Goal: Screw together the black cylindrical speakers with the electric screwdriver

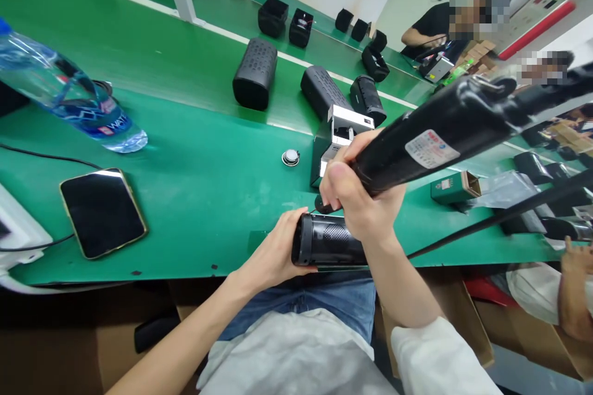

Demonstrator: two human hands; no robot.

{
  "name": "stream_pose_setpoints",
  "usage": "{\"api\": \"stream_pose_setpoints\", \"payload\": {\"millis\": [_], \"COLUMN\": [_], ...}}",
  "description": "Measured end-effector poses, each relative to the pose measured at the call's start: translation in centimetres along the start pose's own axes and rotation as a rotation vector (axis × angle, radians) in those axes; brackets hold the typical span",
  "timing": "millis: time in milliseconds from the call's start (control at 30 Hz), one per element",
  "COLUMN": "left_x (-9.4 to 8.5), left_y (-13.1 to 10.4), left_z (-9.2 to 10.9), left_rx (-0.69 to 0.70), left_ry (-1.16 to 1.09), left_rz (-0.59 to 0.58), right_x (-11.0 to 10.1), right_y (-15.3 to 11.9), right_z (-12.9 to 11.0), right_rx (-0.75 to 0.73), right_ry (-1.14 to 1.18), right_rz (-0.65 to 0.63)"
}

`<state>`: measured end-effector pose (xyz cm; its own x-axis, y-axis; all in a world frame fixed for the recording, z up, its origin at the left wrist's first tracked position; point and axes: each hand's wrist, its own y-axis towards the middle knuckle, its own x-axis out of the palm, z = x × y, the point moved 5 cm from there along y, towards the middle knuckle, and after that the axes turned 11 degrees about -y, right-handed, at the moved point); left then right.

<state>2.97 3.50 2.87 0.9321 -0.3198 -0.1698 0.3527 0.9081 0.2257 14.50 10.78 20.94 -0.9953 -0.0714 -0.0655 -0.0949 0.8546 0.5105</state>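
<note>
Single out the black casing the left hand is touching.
The perforated, oblong black casing at the near edge of the green tabletop: the bare left hand holds its end, touching none of the others.

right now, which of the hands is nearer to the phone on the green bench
Left. The left hand holds the near end of the black perforated device, right of the phone; the right hand, gripping the black tool, is farther right.

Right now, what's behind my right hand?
A silver-and-black box and a perforated black casing show partly past your right hand; their covered parts can't be seen.
</note>
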Motion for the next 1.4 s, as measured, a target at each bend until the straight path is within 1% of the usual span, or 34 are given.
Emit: {"api": "stream_pose_setpoints", "payload": {"millis": [167,267,400,467,533,600,633,700,767,833,867,967,1067,1200,1300,1400], "left_x": [0.2,0.2,0.1,0.1,0.1,0.1,0.1,0.2,0.2,0.1,0.1,0.0,0.0,0.0,0.0,0.0], "left_y": [0.0,0.0,0.0,-0.1,-0.1,-0.2,-0.3,-0.3,-0.3,-0.3,-0.3,-0.3,-0.4,-0.4,-0.4,-0.4], "left_z": [-0.1,-0.1,0.0,0.0,0.0,-0.1,-0.2,-0.4,-0.4,-0.3,-0.3,-0.3,-0.4,-0.4,-0.3,-0.2], "left_rx": [0.004,-0.005,-0.004,-0.007,-0.009,-0.014,-0.02,-0.03,-0.032,-0.032,-0.034,-0.04,-0.044,-0.048,-0.048,-0.042], "left_ry": [0.011,0.019,0.038,0.048,0.064,0.092,0.106,0.128,0.141,0.145,0.145,0.141,0.137,0.138,0.135,0.135], "left_rz": [-0.016,-0.02,-0.022,-0.025,-0.028,-0.03,-0.029,-0.034,-0.039,-0.041,-0.04,-0.038,-0.035,-0.035,-0.033,-0.032], "right_x": [-0.4,-0.4,0.2,0.4,0.1,-1.2,-2.3,-5.0,-7.5,-8.9,-9.2,-9.1,-8.4,-8.3,-8.4,-8.5], "right_y": [0.3,0.3,0.1,0.4,0.9,1.8,2.4,3.6,4.7,5.7,6.2,7.2,7.6,7.6,7.5,6.9], "right_z": [0.2,0.5,0.5,0.0,-1.2,-3.2,-4.2,-6.0,-6.7,-6.1,-5.4,-2.8,-1.2,-0.5,0.0,0.2], "right_rx": [-0.055,-0.033,-0.007,0.012,0.006,-0.054,-0.093,-0.192,-0.294,-0.364,-0.385,-0.357,-0.277,-0.213,-0.189,-0.191], "right_ry": [-0.01,0.001,0.011,0.033,0.078,0.125,0.131,0.08,-0.026,-0.104,-0.112,-0.125,-0.184,-0.232,-0.252,-0.241], "right_rz": [0.008,0.003,0.013,-0.026,-0.093,-0.111,-0.077,0.082,0.259,0.362,0.372,0.344,0.319,0.354,0.337,0.311]}}
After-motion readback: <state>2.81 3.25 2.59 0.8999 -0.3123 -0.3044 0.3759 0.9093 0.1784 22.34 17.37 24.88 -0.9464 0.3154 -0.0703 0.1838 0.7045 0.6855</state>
